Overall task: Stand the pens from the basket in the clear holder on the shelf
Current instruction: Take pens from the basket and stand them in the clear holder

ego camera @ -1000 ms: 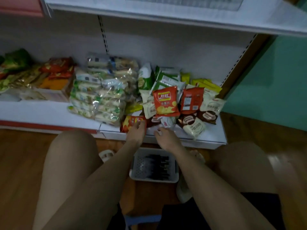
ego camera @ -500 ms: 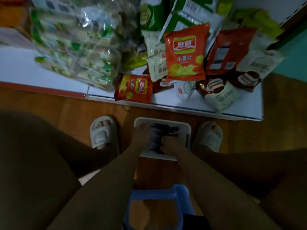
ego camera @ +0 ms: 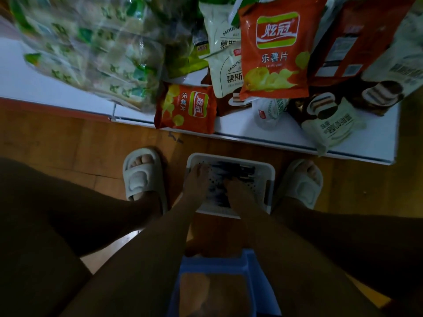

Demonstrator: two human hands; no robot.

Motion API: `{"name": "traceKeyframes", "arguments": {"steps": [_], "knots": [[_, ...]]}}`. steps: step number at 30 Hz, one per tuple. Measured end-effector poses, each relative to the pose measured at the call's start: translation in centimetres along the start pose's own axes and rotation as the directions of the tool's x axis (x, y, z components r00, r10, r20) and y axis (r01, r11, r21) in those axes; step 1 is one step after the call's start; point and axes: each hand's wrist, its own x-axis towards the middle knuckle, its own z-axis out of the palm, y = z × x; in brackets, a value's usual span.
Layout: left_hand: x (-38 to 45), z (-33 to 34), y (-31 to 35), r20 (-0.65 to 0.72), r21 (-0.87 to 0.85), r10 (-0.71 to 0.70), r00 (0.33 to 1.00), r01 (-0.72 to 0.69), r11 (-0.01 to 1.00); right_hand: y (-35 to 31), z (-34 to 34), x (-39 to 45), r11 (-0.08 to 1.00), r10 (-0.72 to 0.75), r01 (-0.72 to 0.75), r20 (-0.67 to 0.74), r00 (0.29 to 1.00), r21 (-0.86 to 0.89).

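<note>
Both hands reach into the white perforated plastic basket on the wooden floor, the left hand and right hand resting on the dark pens, their grip too blurred to tell, below the white shelf crowded with orange snack bags.

Both your bare forearms reach forward and down between your bent knees, converging toward the middle. Your left hand lies palm down with its fingers pointing to the far side, loosely bent. Your right hand sits just beside it on the right, knuckles up, fingers curled downward; whether they pinch anything cannot be told. Your feet, in pale slippers, flank the hands.
</note>
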Motion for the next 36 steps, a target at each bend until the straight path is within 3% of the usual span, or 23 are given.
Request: {"name": "traceKeyframes", "arguments": {"steps": [7,12,16,20,24,27,33,36], "knots": [[-1.8,-0.6,1.8,-0.045,-0.029,0.122,0.991,-0.124,0.992,-0.9,-3.3,-1.8,0.995,-0.052,0.06,-0.1,0.994,0.075],[-4.0,-1.4,4.2,-0.043,0.009,0.223,0.974,-0.222,0.975,-1.9,-6.2,-3.7,0.937,-0.084,0.12,-0.123,0.989,0.328],[-6.0,-2.3,6.7,-0.047,-0.036,0.301,0.953,-0.302,0.952,-3.0,-9.1,-6.4,0.838,-0.074,0.224,-0.303,0.95,0.497],[-8.9,-3.8,9.4,-0.04,-0.065,0.421,0.906,-0.423,0.904,-4.2,-12.5,-9.4,0.804,-0.097,0.359,-0.49,0.866,0.474],[-12.0,-5.6,13.0,-0.095,-0.001,0.585,0.806,-0.587,0.809,-5.9,-17.1,-13.4,0.742,-0.11,0.454,-0.579,0.808,0.492],[-15.3,-7.1,16.5,-0.103,-0.007,0.689,0.718,-0.693,0.721,-6.8,-20.9,-16.9,0.658,-0.134,0.574,-0.674,0.726,0.487],[-21.6,-10.4,23.3,-0.217,0.084,0.844,0.491,-0.852,0.518,-8.9,-29.3,-24.9,0.585,-0.18,0.731,-0.823,0.539,0.352],[-24.8,-11.9,26.5,-0.263,0.136,0.9,0.348,-0.91,0.392,-9.9,-33.1,-28.7,0.551,-0.156,0.776,-0.875,0.459,0.309]]}}
